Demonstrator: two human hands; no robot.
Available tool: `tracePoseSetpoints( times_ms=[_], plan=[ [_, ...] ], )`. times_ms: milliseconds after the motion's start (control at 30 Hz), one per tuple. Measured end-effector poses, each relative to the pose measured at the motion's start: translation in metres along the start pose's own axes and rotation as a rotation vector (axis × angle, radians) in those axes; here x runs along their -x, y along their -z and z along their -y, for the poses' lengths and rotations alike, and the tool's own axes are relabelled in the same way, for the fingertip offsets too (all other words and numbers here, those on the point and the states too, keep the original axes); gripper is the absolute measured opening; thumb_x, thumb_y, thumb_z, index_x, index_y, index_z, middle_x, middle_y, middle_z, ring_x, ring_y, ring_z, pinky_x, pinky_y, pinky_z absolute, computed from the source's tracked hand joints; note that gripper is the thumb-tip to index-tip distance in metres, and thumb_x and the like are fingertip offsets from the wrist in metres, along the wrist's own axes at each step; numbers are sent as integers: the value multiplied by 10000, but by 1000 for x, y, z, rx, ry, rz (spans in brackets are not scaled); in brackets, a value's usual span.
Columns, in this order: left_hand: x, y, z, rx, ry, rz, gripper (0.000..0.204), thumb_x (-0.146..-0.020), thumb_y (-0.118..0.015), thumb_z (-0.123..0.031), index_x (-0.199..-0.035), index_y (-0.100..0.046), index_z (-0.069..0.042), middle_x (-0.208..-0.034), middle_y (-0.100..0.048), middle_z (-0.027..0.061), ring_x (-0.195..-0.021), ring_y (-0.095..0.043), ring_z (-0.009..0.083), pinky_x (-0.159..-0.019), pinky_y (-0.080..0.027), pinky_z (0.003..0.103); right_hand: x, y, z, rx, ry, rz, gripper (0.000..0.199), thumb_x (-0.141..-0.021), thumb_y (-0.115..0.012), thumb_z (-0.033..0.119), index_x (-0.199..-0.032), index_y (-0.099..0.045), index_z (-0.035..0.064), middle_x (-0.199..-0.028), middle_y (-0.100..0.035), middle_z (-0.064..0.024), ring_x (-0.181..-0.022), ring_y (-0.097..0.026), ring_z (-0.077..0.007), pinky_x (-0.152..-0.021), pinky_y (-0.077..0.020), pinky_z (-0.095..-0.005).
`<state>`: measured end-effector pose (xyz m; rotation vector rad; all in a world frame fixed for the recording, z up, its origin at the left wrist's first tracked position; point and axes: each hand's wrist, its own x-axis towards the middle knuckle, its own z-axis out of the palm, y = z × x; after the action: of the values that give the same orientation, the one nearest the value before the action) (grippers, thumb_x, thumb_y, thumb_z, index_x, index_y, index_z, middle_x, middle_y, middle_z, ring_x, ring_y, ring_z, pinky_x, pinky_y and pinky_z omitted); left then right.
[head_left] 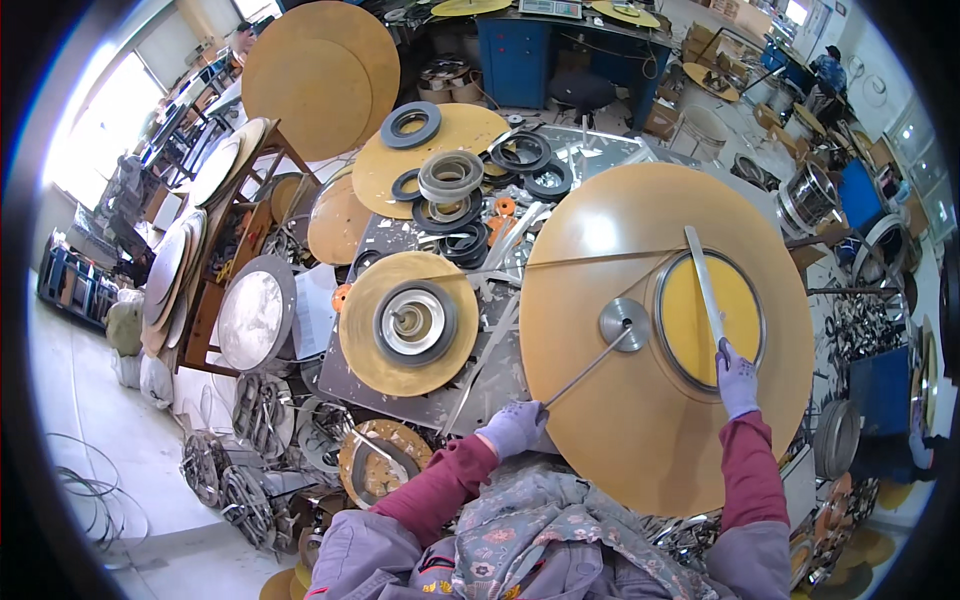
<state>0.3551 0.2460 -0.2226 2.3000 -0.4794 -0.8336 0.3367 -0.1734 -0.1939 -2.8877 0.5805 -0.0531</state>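
Observation:
A large tan disc [600, 440] stands in front of me. On it sits a metal ring [662, 350] around a yellow round core [690, 325], with a small grey metal wheel [612, 322] beside it. My left hand [513, 428], in a lilac glove, is closed on the near end of a thin metal rod [585, 370] that reaches the small wheel. My right hand [738, 380], gloved alike, grips the lower end of a flat metal bar [703, 280] lying across the ring. A narrow strip [590, 262] runs from the ring toward a smaller tan disc [365, 345] at left.
The smaller disc carries a grey coil [440, 345] around a metal hub. Behind it, dark and grey rings [520, 150] are piled on the table. More discs lean on a wooden rack [215, 310] at left. Metal strip scrap [250, 500] lies on the floor. A person [828, 70] is far right.

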Motion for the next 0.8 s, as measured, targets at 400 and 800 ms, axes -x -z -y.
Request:
tracePoseSetpoints(
  times_ms=[400, 800],
  plan=[
    [-1, -2, -6, -6, -60, 5, 280, -917, -490, -240, -902, -611, 13, -833, -629, 256, -835, -602, 431, -740, -460, 490, 8, 14, 8, 15, -66, 3, 362, -914, -522, 315, -1202, -579, 104, -911, -661, -194, -865, -632, -346, -793, -491, -446],
    [7, -2, -8, -52, -75, 30, 271, -919, -486, -228, -909, -591, 22, -836, -631, 261, -834, -608, 429, -737, -473, 490, 5, 14, 16, -25, -48, 46, 358, -924, -489, 306, -1238, -536, 140, -918, -656, -179, -878, -632, -342, -771, -490, -459]
  ],
)
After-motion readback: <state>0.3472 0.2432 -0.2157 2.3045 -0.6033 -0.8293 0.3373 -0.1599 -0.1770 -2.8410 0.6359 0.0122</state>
